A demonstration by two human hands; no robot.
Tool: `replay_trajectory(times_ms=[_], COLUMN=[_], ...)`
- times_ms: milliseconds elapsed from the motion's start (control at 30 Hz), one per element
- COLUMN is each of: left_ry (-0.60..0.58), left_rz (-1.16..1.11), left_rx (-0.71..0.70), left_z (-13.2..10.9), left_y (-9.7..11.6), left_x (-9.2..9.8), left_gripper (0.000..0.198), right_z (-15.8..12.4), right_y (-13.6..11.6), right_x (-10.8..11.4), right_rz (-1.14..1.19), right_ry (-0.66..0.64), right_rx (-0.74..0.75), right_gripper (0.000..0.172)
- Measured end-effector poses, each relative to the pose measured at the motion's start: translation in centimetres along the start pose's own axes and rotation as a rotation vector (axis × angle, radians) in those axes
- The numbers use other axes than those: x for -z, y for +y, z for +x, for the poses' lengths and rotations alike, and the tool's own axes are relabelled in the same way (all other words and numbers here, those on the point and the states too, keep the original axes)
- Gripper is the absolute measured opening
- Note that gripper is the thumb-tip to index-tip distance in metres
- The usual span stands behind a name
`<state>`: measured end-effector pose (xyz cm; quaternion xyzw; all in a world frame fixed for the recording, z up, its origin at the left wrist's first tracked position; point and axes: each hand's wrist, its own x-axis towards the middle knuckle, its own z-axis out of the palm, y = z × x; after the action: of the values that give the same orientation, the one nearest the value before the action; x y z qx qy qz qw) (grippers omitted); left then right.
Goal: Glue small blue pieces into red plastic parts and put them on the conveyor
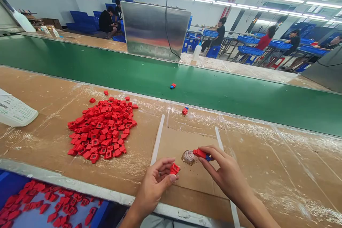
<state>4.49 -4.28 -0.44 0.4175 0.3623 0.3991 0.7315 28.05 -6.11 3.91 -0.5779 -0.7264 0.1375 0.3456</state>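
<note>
My left fingers [163, 168] are pinching a hollow red square plastic piece [174, 168], its square opening showing, while my right fingers [211, 153] are holding a red plastic piece [200, 153] with a blue end, partly hidden behind my fingertips. Just between my fingers, a glossy swirled blob [188, 157] is sitting on the desk; I can't make out its material. Beyond and to the left of my fingers, a loose heap of red square pieces [101, 130] is spreading across the scuffed cardboard desk [269, 171]. Straight ahead of my fingers, a red-and-blue piece [185, 110] is lying near the desk's far edge, and another red-and-blue piece [173, 86] is riding on the green conveyor belt [240, 103]. Nearer me and to the left, a blue bin [8, 185] of more red pieces is running out of view.
</note>
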Motion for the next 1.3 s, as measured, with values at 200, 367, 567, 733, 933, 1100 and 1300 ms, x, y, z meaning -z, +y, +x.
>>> replay_trajectory(times_ms=[200, 367, 567, 733, 933, 1100, 1300], left_ry=[-0.053, -0.090, -0.107, -0.135, -0.080, 0.002, 0.036], left_rz=[0.016, 0.024, 0.005, 0.024, 0.073, 0.082, 0.104], left_rx=[0.002, -0.018, -0.023, -0.027, -0.040, -0.029, -0.002], left_z=[0.0, 0.0, 0.0, 0.0, 0.0, -0.3, -0.6], left_y=[0.0, -0.1, 0.1, -0.1, -0.4, -0.5, -0.4], left_x=[0.0, 0.1, 0.0, 0.1, 0.2, 0.3, 0.2], left_gripper=[0.029, 0.029, 0.027, 0.026, 0.026, 0.027, 0.025], right_z=[-2.2, -3.4, -3.4, -3.5, -3.5, -4.0, -4.9], right_y=[-3.2, -4.2, -4.2, -4.2, -4.0, -4.0, -4.1], right_x=[-2.0, -4.8, -5.4, -5.6, -6.1, -6.9, -7.8], right_rz=[0.235, 0.360, 0.432, 0.439, 0.393, 0.430, 0.472], right_ry=[0.049, 0.111, 0.098, 0.085, 0.098, 0.080, 0.079], right_rx=[-0.125, -0.215, -0.244, -0.239, -0.172, -0.169, -0.212], right_gripper=[0.019, 0.024, 0.025, 0.023, 0.018, 0.016, 0.015])
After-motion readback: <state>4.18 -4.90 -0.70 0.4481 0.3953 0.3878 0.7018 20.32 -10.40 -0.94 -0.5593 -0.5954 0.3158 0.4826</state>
